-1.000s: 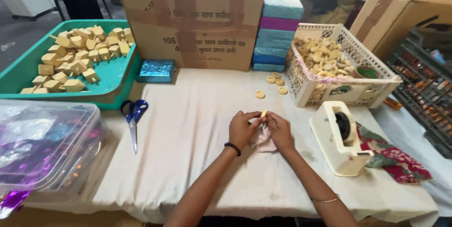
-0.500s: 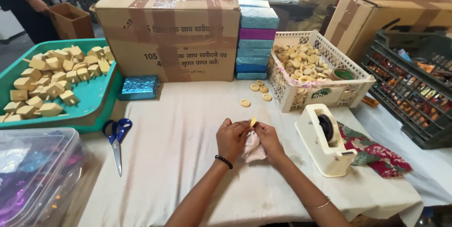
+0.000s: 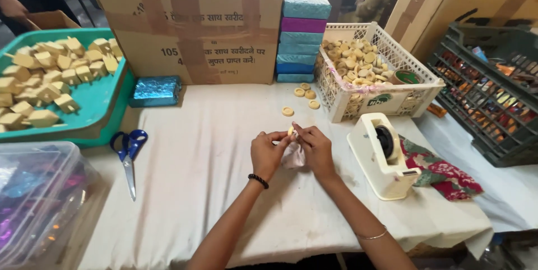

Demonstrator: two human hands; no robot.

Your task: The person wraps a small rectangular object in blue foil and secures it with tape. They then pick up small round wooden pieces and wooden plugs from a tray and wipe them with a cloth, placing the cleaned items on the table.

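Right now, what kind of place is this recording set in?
Probably a small packing workshop: a white basket full of round yellowish pieces, a green tray of tan blocks, and a tape dispenser beside the left hand and right hand, which hold one piece.

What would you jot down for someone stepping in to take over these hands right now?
Left hand and right hand: together over the white cloth-covered table, pinching one small round yellow disc with a pale crinkled wrapper bunched between them.
Supply: white plastic lattice basket of the same discs; four loose discs beside it.
Cream tape dispenser to the right, blue-handled scissors to the left.
Done: no wrapped discs visible. Left: this disc, only partly wrapped.
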